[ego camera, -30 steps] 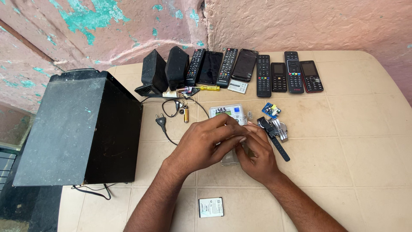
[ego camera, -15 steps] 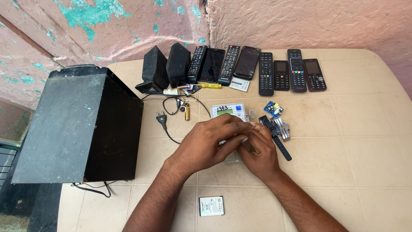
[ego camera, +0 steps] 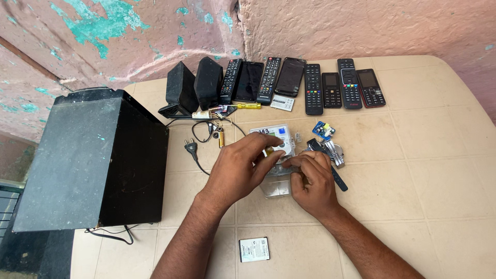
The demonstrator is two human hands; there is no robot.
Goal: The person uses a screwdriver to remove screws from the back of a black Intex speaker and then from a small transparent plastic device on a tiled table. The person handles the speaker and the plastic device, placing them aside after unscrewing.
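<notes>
Your left hand [ego camera: 242,168] lies over the left part of a small clear-cased meter box [ego camera: 276,165], fingers curled across its top with the fingertips near the white face. Your right hand [ego camera: 311,181] presses on the box's right side, fingers bent and close together over it; both hands grip the box between them. The box sits on the cream tiled table [ego camera: 423,170], roughly at its middle, with its near end showing between your wrists.

Nearest to you, between your forearms, a flat phone battery [ego camera: 254,249] with a white label lies alone on the table. At the near left a large black speaker cabinet [ego camera: 88,163] stands at the table's edge, with a thin black cable trailing from under it.

Just right of your right hand, a black-handled tool [ego camera: 338,178] pokes out from under your fingers, beside a cluster of small metal parts [ego camera: 336,152]. A little farther sits a small blue circuit board [ego camera: 323,129]. Left of the box, a black cord with a two-pin plug [ego camera: 190,147] loops across the table, and a yellow-handled screwdriver [ego camera: 248,105] lies beyond it.

Along the far edge, against the peeling pink wall [ego camera: 361,26], two small black speakers [ego camera: 194,85] stand at the left. To their right runs a row of remote controls [ego camera: 313,88] and phones [ego camera: 290,76], laid side by side, ending with a keypad phone [ego camera: 371,87] at the far right.
</notes>
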